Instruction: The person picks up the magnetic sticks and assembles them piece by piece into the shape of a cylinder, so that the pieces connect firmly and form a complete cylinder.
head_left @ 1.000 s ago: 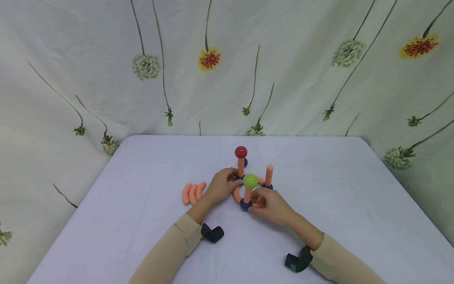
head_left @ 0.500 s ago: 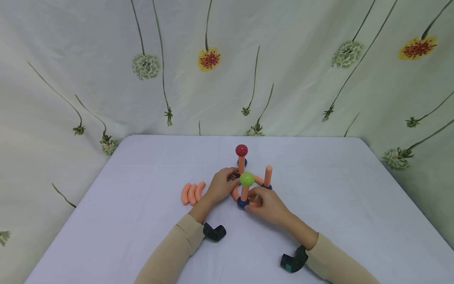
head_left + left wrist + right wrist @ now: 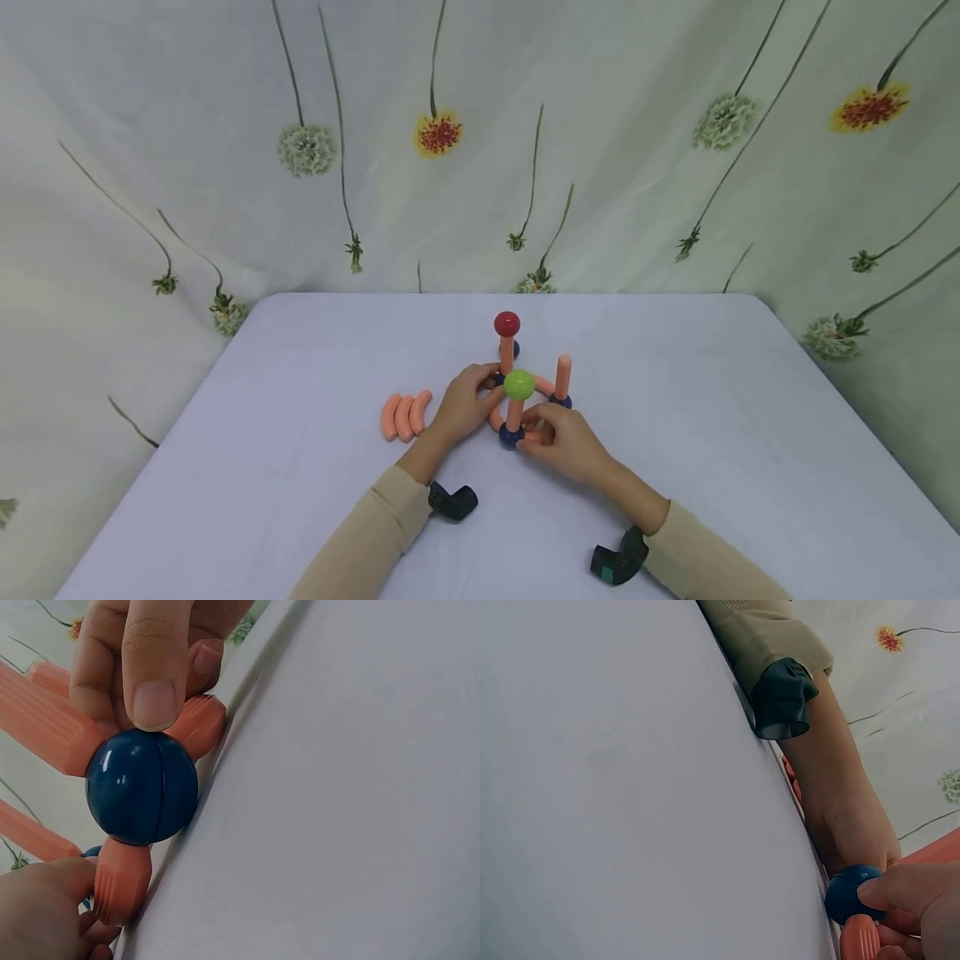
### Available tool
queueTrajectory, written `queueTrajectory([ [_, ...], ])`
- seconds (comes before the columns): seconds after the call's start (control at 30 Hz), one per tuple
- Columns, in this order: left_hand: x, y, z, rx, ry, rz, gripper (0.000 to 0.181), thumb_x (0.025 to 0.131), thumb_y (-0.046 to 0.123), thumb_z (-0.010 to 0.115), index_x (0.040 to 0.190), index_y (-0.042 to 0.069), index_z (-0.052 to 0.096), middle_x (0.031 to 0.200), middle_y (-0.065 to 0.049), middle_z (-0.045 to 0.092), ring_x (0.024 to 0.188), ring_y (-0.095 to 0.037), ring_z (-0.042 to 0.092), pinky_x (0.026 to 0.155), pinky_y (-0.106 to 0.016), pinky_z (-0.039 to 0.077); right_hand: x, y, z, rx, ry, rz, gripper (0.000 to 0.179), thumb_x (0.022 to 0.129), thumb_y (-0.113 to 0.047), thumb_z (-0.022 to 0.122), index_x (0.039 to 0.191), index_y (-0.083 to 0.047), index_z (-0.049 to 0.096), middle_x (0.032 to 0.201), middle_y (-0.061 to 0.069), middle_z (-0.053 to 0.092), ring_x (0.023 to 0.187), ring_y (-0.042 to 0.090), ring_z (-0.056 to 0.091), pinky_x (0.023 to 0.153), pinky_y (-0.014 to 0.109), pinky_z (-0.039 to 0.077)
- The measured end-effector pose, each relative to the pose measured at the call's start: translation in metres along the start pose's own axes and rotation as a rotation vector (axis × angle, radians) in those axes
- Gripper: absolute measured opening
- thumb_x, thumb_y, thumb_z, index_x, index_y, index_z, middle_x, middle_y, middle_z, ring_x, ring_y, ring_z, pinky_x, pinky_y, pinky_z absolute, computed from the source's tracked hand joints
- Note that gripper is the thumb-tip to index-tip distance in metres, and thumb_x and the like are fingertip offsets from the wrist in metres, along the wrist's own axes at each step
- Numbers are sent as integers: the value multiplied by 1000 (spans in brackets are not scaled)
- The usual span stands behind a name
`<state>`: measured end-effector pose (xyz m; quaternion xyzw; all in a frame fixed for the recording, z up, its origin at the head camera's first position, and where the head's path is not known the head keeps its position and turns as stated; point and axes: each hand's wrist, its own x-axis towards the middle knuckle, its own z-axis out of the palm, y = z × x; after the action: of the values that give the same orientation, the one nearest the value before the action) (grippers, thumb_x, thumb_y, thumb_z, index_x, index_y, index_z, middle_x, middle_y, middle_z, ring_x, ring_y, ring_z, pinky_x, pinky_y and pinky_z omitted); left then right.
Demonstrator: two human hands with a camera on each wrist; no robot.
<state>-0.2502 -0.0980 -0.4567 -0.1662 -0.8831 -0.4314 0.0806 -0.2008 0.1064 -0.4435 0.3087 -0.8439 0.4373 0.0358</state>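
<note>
The right hand (image 3: 567, 439) is pinching the front blue ball (image 3: 135, 791) with bent fingers (image 3: 155, 682), the left hand (image 3: 461, 407) the back ball (image 3: 499, 379) — maybe joining the ring (image 3: 543, 386) on the worktop (image 3: 300, 358), so it's needing careful pushing

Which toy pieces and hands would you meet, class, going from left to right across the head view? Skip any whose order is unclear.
Three loose curved orange pieces → left hand → green ball → upright orange stick without a ball on top.
</note>
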Motion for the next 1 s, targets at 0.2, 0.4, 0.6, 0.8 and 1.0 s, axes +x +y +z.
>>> queueTrajectory([
  [0.2,-3,-4,2,-2,-12,-9,43,94,22,63,133,6,58,107,-8,61,99,-21,58,88,-40,48,-3,2,3,4,5,-1,24,81,-6,77,103,-4,69,87,-1,63,61,4,48,55,23,44],
  [0.4,-3,-3,2,-17,-18,-11,43,93,20,61,134,5,56,107,-8,60,100,-22,58,89,-41,48,-3,-1,1,11,6,4,22,80,-5,76,101,-3,68,85,0,62,60,5,47,54,23,44],
  [0.6,-1,-2,1,-19,-17,-3,43,93,18,60,134,4,56,107,-8,60,99,-22,57,88,-41,47,-2,-2,-1,8,10,9,22,80,-5,76,101,-4,68,83,-1,61,60,4,47,54,23,43],
  [0.8,0,-3,0,-14,-27,-4,43,93,18,62,133,4,57,107,-9,61,99,-22,57,88,-41,47,-2,-1,-1,0,12,16,22,80,-6,76,101,-4,68,82,-2,60,60,4,47,54,22,42],
  [1.0,4,1,-6,-49,-71,-69,44,93,18,63,134,4,57,112,-11,62,104,-24,58,93,-43,46,-2,2,0,0,24,1,22,80,-5,75,101,-4,68,85,-1,62,61,4,47,55,22,43],
])
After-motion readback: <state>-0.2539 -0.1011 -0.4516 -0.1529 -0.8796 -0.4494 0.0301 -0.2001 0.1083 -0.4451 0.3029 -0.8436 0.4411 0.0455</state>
